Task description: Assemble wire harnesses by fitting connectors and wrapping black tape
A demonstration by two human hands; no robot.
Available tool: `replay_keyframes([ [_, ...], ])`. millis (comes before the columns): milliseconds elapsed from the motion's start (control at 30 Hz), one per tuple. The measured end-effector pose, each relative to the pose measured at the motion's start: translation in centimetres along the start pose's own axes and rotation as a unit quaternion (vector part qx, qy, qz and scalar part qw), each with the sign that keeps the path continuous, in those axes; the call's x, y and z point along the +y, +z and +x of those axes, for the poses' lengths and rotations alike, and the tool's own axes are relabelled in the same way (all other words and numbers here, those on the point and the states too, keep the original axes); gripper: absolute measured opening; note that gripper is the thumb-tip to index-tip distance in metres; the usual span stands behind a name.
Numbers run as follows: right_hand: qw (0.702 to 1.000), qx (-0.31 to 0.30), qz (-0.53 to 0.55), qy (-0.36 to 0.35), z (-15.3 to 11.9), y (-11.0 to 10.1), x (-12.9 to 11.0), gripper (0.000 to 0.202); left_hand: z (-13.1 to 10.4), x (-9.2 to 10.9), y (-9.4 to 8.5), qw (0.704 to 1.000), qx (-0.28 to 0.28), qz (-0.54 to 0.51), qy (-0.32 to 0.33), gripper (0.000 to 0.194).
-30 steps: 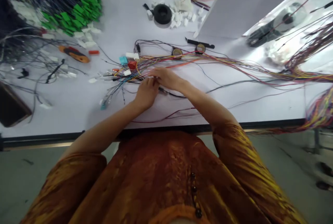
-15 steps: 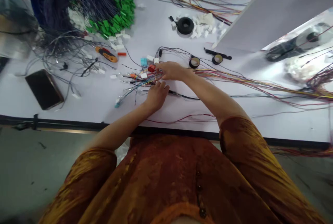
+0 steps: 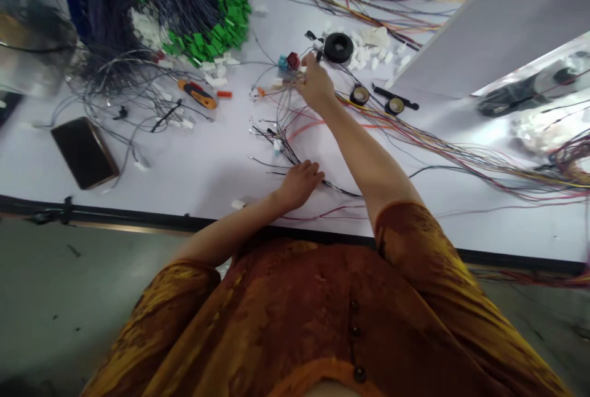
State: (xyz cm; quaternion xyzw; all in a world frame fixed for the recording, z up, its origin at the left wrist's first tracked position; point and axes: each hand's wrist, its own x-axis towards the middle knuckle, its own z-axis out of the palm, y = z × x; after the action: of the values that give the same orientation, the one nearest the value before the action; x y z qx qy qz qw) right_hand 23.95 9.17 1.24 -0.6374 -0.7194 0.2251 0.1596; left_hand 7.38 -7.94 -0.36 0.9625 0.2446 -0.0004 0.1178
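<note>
My left hand is closed round a bundle of dark wires near the table's front edge; the bundle's loose ends fan out to the left. Farther back, my right hand has its fingers closed on a group of coloured wires. A red connector and a light blue connector lie just left of its fingertips. The rest of the coloured wires run off to the right, passing under my right forearm.
A black tape roll lies by white connectors. Two small rolls sit near a black tool. On the left are an orange cutter, a phone and green connectors on wires. A white panel stands right.
My right hand has moved away toward the back with the coloured wires and connectors. My left hand has come nearer the front edge with the dark wires, so the bundle is now spread apart.
</note>
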Motion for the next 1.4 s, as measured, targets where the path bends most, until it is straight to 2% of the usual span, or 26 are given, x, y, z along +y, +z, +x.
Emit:
replay_keyframes([
  [67,0.998,-0.039,-0.041,-0.037,-2.4,1.3,-1.8,0.057,0.0,-0.3,0.0,1.0,0.006,-0.006,-0.007,0.027],
  [100,0.994,-0.071,-0.054,-0.061,-3.4,1.9,-2.5,0.052,-0.1,-0.4,-0.1,1.0,0.007,-0.008,-0.008,0.027],
  [167,0.986,-0.122,-0.051,-0.098,-4.6,2.9,-3.3,0.029,-0.3,-0.3,-0.4,1.0,0.007,-0.007,-0.002,0.027],
  [200,0.986,-0.122,-0.044,-0.103,-4.5,3.2,-3.2,0.017,-0.5,-0.1,-0.6,1.0,0.008,-0.004,0.005,0.026],
  [267,0.994,-0.079,0.002,-0.081,-3.2,3.4,-2.2,0.003,-0.8,0.5,-1.1,0.999,0.01,0.001,0.031,0.025],
  [300,0.997,-0.046,0.044,-0.051,-2.1,3.3,-1.4,0.004,-0.9,0.8,-1.4,0.999,0.012,0.003,0.045,0.024],
  [400,0.978,0.065,0.18,0.085,1.8,2.7,0.9,0.006,-1.2,1.1,-1.9,0.999,0.019,0.009,0.049,0.022],
  [467,0.961,0.116,0.198,0.154,3.3,2.1,1.7,0.009,-1.2,0.8,-1.8,0.999,0.022,0.013,0.034,0.021],
  [500,0.962,0.118,0.181,0.168,3.6,1.8,1.8,0.011,-1.2,0.4,-1.7,0.999,0.021,0.013,0.03,0.02],
  [567,0.979,0.081,0.125,0.137,2.7,1.2,1.3,0.028,-1.1,-0.6,-1.3,1.0,0.016,0.012,0.012,0.02],
  [667,1.0,-0.006,0.027,0.005,-0.9,0.8,-0.2,0.061,-0.8,-2.3,-0.9,0.998,0.025,0.027,-0.041,0.022],
  [733,0.995,-0.059,-0.035,-0.068,-3.4,1.2,-1.3,0.059,-0.6,-2.9,-1.0,0.998,0.028,0.036,-0.043,0.025],
  [800,0.989,-0.093,-0.072,-0.088,-4.6,2.0,-2.0,0.035,-0.6,-2.5,-1.3,0.999,0.002,0.033,-0.01,0.028],
  [867,0.991,-0.08,-0.093,-0.053,-3.9,2.8,-2.2,0.016,-0.9,-1.2,-1.8,0.998,-0.035,0.016,0.043,0.026],
  [967,0.99,0.005,-0.105,0.089,-0.3,3.1,-1.5,0.023,-1.6,1.2,-2.1,0.992,-0.043,-0.022,0.117,0.023],
  [1033,0.982,0.06,-0.093,0.154,2.2,2.4,-0.8,0.02,-1.7,1.6,-2.1,0.992,-0.034,-0.035,0.113,0.023],
  [1067,0.981,0.076,-0.08,0.159,3.0,1.8,-0.4,0.018,-1.6,1.2,-2.1,0.995,-0.028,-0.036,0.09,0.023],
  [1133,0.988,0.085,-0.05,0.118,3.3,0.6,0.2,0.02,-1.6,-0.8,-2.2,0.999,-0.006,-0.037,0.018,0.025],
  [1200,0.996,0.073,-0.02,0.052,1.3,-0.6,0.8,0.021,-2.2,-4.1,-2.7,0.995,0.047,-0.054,-0.062,0.031],
  [1300,1.0,0.015,0.023,-0.014,-5.3,-1.8,2.2,0.011,-5.3,-9.4,-4.1,0.973,0.118,-0.094,-0.172,0.031],
  [1367,0.999,-0.034,0.03,-0.014,-11.0,-2.2,3.5,0.007,-8.6,-12.0,-4.9,0.958,0.129,-0.11,-0.231,0.027],
  [1400,0.998,-0.05,0.036,-0.008,-13.9,-2.2,4.3,0.011,-10.2,-12.8,-5.0,0.955,0.113,-0.121,-0.247,0.028],
])
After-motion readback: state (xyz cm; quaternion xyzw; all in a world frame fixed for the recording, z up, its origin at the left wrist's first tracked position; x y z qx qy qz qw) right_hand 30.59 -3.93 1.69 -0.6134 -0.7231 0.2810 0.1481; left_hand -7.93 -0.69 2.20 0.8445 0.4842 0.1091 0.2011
